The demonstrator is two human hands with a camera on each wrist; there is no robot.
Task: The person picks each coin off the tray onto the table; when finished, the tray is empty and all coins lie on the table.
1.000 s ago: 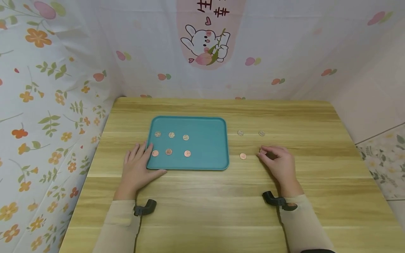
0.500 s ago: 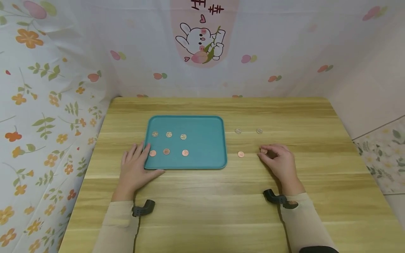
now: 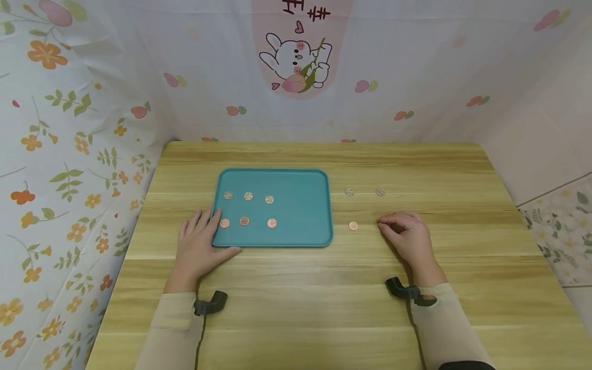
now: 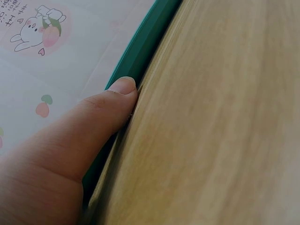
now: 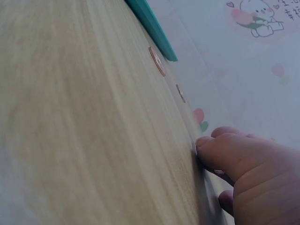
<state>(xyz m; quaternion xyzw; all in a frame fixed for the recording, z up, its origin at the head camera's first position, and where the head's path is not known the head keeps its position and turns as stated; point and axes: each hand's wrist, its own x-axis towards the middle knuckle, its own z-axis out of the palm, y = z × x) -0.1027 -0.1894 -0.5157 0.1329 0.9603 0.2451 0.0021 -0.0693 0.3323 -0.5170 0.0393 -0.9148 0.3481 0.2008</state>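
Note:
Spread around the lower left corner of the teal tray (image 3: 300,208), my left hand (image 3: 196,246) touches its side with the fingers. In the left wrist view its thumb (image 4: 117,93) lies against the tray's front edge. My right hand (image 3: 409,239) is on the table right of the tray, thumb and index finger pinched together low over a copper coin, now hidden by the fingertips. A copper coin (image 3: 353,225) lies between that hand and the tray. Behind it are two silver-coloured coins (image 3: 349,191). In the right wrist view, the thumb (image 5: 220,152) is close to the wood.
Inside the tray, three silver-coloured coins (image 3: 248,196) form a back row, with three copper coins (image 3: 244,221) in front. The wooden table (image 3: 300,298) ends at a printed curtain (image 3: 208,61) behind and another on the left. A black camera mount sits on each wrist.
The right thumb and index finger have closed together, and the copper coin between them has gone out of sight. The left hand and tray stay put; the head view shifts slightly.

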